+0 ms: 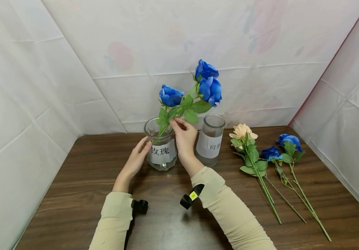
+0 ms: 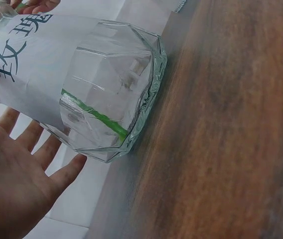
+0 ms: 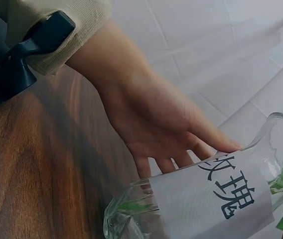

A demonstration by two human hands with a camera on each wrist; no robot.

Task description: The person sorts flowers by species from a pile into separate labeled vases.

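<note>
My left hand (image 1: 138,155) rests against the left side of a flared glass vase (image 1: 163,166). In the left wrist view its fingers are spread and fairly straight, and the thumb touches the paper label (image 2: 19,74). At the vase's mouth my right hand (image 1: 185,139) pinches the leafy green stem of an artificial blue rose (image 1: 210,91). Other blue blooms, one at the left (image 1: 170,96) and one higher up (image 1: 206,69), stand above the vase; which stems the fingertips hold is hidden. A green stem (image 2: 96,117) reaches the vase's bottom.
A taller glass jar (image 1: 214,121) with a printed label stands just right of the vase. Farther right lie a cream rose (image 1: 243,132) and blue roses (image 1: 289,141), their long stems toward the front. White cloth (image 1: 135,86) hangs behind the wooden table (image 1: 85,166).
</note>
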